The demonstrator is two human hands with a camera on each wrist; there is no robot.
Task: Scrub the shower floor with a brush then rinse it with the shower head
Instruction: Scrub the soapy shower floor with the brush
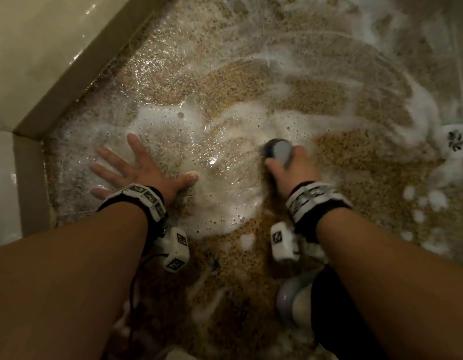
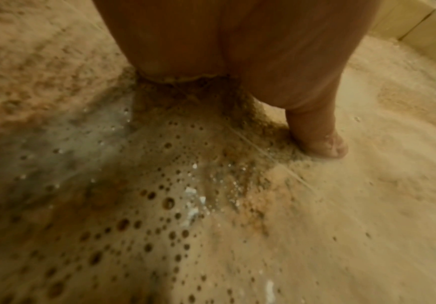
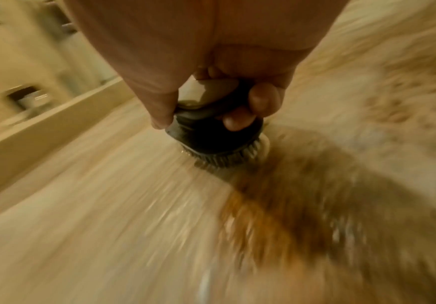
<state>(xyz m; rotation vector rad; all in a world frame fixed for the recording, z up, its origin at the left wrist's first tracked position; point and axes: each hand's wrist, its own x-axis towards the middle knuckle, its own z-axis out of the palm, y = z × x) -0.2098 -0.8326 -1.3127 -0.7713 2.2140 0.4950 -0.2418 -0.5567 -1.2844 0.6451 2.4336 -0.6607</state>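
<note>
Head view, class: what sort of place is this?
Most likely a shower stall: a wet, speckled pebble-textured floor covered in soap foam, edged by a glossy tiled kerb, with a round floor drain.

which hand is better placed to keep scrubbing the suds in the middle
Right. The right hand already grips the brush, bristles down on the floor at the edge of the suds. The left hand lies flat, fingers spread, apparently bracing, and holds nothing.
</note>
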